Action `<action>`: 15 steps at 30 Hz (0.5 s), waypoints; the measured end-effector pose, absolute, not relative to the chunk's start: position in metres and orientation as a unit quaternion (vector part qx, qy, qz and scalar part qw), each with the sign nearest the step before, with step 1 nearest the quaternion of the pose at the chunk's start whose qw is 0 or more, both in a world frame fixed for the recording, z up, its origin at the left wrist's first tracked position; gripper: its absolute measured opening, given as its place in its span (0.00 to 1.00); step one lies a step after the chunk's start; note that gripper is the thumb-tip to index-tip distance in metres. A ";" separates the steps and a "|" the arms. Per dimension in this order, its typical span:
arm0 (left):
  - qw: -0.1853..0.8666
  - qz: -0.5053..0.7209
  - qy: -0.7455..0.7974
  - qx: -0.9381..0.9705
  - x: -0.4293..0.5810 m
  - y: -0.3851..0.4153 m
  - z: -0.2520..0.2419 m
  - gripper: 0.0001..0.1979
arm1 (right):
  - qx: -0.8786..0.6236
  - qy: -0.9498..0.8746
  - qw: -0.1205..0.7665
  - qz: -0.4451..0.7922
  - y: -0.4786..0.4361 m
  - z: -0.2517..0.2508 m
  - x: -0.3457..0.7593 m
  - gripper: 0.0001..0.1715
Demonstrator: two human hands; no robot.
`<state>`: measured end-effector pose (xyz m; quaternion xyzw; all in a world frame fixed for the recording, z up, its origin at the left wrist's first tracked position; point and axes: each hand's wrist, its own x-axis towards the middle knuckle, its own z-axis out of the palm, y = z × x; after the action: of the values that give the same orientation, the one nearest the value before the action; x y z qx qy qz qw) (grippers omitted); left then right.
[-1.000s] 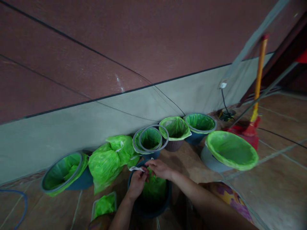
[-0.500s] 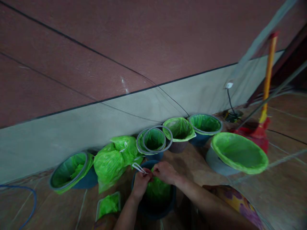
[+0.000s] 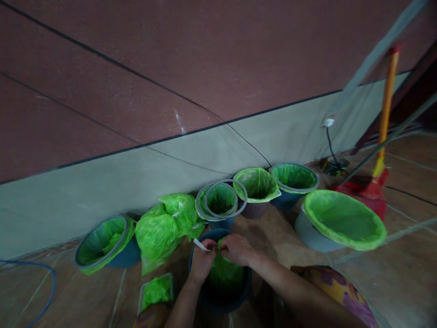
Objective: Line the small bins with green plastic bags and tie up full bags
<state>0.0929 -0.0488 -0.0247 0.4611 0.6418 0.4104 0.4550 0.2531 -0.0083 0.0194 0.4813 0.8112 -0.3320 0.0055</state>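
Observation:
Directly in front of me a dark blue bin (image 3: 214, 233) stands on the floor with a green garbage bag (image 3: 226, 275) inside it. My left hand (image 3: 203, 263) pinches the gathered top of this bag, and a white drawstring loop (image 3: 200, 245) sticks out from its fingers toward the wall. Close beside it, my right hand (image 3: 237, 249) is also closed on the bag's neck, fingertips pressed together. Exactly how the drawstring runs between the fingers is hidden.
Filled green bags (image 3: 159, 232) lean by the wall, beside a lined bin (image 3: 131, 255). Farther right stand a bin with a loose grey ring (image 3: 244, 193), a brown bin (image 3: 255, 210), a blue bin (image 3: 286, 200) and a grey bin (image 3: 316, 234). A red dustpan (image 3: 373, 196) is behind.
My hands have drawn slightly closer together at the bag's neck. The white drawstring loop looks narrower and flatter. The whole view has shifted a little.

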 end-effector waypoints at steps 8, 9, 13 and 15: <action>0.362 0.396 0.619 0.574 0.100 -0.054 -0.031 0.09 | 0.506 0.786 -0.045 -0.353 -0.005 -0.002 0.245 0.19; 0.360 0.398 0.614 0.579 0.101 -0.055 -0.031 0.09 | 0.503 0.783 -0.045 -0.364 -0.005 -0.003 0.244 0.19; 0.362 0.391 0.637 0.557 0.103 -0.058 -0.028 0.05 | 0.503 0.736 -0.055 -0.450 -0.005 -0.001 0.242 0.17; 0.358 0.380 0.657 0.544 0.104 -0.058 -0.023 0.05 | 0.513 0.690 -0.054 -0.508 -0.004 0.000 0.243 0.15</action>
<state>0.1036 -0.0577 -0.0232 0.5437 0.6572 0.3799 0.3579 0.2426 -0.0040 -0.0005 0.5130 0.6901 -0.5076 -0.0541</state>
